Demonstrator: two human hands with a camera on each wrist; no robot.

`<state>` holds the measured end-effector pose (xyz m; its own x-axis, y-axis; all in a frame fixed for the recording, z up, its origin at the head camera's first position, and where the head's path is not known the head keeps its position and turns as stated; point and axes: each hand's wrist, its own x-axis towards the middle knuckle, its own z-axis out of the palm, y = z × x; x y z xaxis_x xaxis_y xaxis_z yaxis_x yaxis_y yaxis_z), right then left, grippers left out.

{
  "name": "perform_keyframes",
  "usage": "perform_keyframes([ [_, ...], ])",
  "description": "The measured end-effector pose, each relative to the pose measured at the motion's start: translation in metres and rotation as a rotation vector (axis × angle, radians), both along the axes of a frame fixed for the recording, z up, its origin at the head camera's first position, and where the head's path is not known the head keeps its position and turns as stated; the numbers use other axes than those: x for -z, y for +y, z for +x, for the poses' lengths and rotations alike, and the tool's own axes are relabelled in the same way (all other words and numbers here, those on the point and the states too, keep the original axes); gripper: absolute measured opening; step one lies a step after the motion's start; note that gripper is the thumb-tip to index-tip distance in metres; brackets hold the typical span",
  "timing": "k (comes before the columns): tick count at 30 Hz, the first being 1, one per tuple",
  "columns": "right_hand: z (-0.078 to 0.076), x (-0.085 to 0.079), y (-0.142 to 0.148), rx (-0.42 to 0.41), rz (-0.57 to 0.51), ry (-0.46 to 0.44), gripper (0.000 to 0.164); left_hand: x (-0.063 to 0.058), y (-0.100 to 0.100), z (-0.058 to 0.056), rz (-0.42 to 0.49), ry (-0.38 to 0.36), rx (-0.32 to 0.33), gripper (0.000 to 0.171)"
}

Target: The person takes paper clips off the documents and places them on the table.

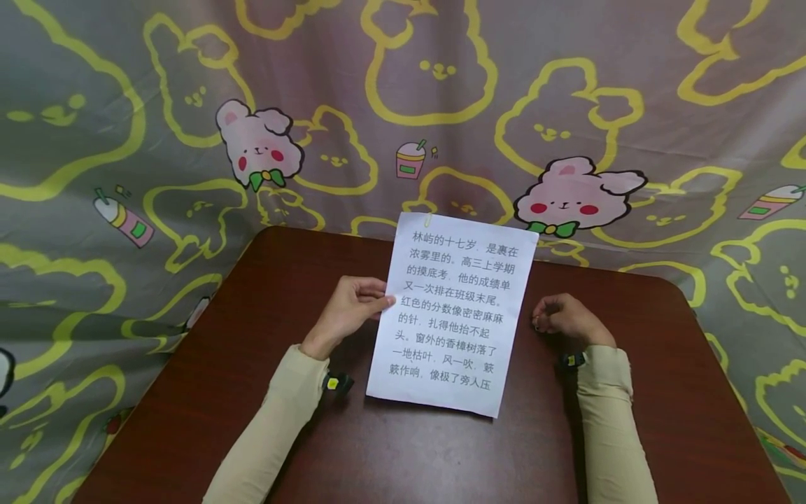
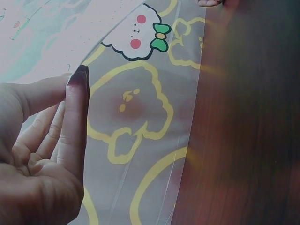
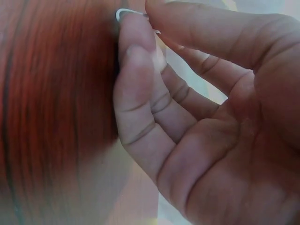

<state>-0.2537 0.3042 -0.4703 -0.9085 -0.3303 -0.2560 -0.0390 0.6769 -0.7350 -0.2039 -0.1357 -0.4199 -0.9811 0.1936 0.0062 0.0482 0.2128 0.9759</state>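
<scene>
A white sheet of paper (image 1: 450, 315) printed with several lines of Chinese text is held up, slightly tilted, above the table. My left hand (image 1: 348, 311) pinches its left edge between thumb and fingers. On the sheet's top edge, near the left corner, sits a pale yellow paper clip (image 1: 428, 220). To the right of the sheet and apart from it, my right hand (image 1: 571, 318) pinches a small white wire loop, which looks like a paper clip (image 3: 123, 12), between thumb and curled fingers. The fingertips hide part of that clip.
The dark reddish-brown table (image 1: 441, 462) has rounded far corners. A grey curtain (image 1: 352, 77) with yellow outlines and cartoon rabbits hangs behind it and along both sides. A dark wrist camera (image 1: 338, 383) sits at the left cuff and another wrist camera (image 1: 571, 360) at the right.
</scene>
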Motion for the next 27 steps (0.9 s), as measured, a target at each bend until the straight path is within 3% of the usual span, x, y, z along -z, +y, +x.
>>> perform_keyframes([
  [19,0.002,-0.004,0.002,0.023,0.043,0.013,0.014,-0.002,0.0,0.001,0.005,-0.003,-0.003,0.023],
  [27,0.009,-0.019,-0.002,0.07,-0.041,0.044,0.016,0.0,-0.001,0.0,0.011,0.004,0.005,0.024],
])
